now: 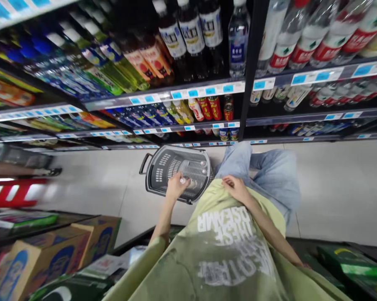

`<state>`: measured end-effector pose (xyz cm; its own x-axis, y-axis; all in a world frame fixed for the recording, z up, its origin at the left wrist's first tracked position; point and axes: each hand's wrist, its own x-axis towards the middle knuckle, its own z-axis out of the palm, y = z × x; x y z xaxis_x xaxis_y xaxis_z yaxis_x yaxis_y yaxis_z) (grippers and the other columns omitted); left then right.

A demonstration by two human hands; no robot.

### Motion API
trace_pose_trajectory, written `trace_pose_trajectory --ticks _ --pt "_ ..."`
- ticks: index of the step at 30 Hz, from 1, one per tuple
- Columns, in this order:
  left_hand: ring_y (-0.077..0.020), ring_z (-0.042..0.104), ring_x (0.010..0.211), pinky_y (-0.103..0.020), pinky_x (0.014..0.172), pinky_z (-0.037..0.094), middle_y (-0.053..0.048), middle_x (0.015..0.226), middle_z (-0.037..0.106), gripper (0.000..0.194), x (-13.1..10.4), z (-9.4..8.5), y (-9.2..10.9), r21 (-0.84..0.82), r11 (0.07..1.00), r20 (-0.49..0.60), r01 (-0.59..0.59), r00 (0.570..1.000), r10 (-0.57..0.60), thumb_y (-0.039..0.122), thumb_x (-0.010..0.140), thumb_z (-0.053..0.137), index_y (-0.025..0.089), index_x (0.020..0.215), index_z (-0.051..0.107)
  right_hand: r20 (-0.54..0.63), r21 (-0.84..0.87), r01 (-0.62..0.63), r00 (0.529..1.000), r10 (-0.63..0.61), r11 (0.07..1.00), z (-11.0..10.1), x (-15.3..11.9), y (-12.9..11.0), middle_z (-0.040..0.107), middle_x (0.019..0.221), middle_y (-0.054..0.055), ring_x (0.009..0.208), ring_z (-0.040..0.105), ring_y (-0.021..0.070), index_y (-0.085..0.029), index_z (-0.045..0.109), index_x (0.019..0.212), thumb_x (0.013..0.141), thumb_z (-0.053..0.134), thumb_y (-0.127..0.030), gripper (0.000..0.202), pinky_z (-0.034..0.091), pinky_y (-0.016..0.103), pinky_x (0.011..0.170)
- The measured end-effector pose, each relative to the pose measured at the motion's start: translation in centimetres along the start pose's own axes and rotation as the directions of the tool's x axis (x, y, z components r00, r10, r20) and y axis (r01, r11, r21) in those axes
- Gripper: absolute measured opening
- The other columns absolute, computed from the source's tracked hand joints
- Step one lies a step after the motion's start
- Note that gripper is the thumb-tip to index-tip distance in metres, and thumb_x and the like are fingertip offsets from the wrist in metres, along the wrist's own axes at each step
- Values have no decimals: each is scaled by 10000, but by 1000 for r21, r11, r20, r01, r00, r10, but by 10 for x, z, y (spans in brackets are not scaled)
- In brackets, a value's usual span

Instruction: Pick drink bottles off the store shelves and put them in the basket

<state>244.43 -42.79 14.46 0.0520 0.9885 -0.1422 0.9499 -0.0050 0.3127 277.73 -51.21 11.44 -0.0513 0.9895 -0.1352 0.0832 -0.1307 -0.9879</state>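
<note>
My left hand [175, 186] is closed around the neck of a clear bottle [192, 184] with a white cap, just below the cap. It holds the bottle inside a grey shopping basket [158, 161], over its near right part. Two small round pale tops, perhaps bottle caps, show at the basket's right side. The basket stands on the floor with its black handle [144, 164] out to the left. My right hand [236, 188] rests on my lap at the hem of the yellow-green shirt [219, 194], fingers loosely bent and apart, with nothing visible in them.
Shelves of bottled drinks [185, 33] with price tags run along the front, with cans [215, 108] lower down. Cardboard boxes [50, 255] and green packs [354, 263] stand behind me. Another person's leg [15, 169] and a red frame [12, 192] are at the left.
</note>
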Motion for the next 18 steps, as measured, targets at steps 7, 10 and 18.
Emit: trace_pose_trajectory --ticks 7,10,18 --pt "-292 715 1010 -360 968 547 -99 998 738 161 28 89 -19 -8 987 192 161 969 -156 209 774 763 222 854 624 -149 86 -87 984 100 992 -20 -9 9 819 828 57 697 793 219 -217 763 1007 937 735 -536 327 668 335 684" --pt "-302 720 1032 -364 978 550 -114 1044 738 174 38 117 -19 -20 971 224 239 947 -229 223 748 789 209 839 642 -186 98 -116 974 132 988 -20 -7 10 802 803 54 653 774 218 -217 764 998 926 739 -578 369 660 330 639" --pt "-298 760 983 -350 911 539 -112 942 783 200 44 198 -10 -3 899 329 438 849 -413 282 802 772 185 961 699 -210 75 -199 955 210 977 -18 -4 5 772 752 38 618 741 208 -220 770 979 956 729 -563 346 623 305 586"
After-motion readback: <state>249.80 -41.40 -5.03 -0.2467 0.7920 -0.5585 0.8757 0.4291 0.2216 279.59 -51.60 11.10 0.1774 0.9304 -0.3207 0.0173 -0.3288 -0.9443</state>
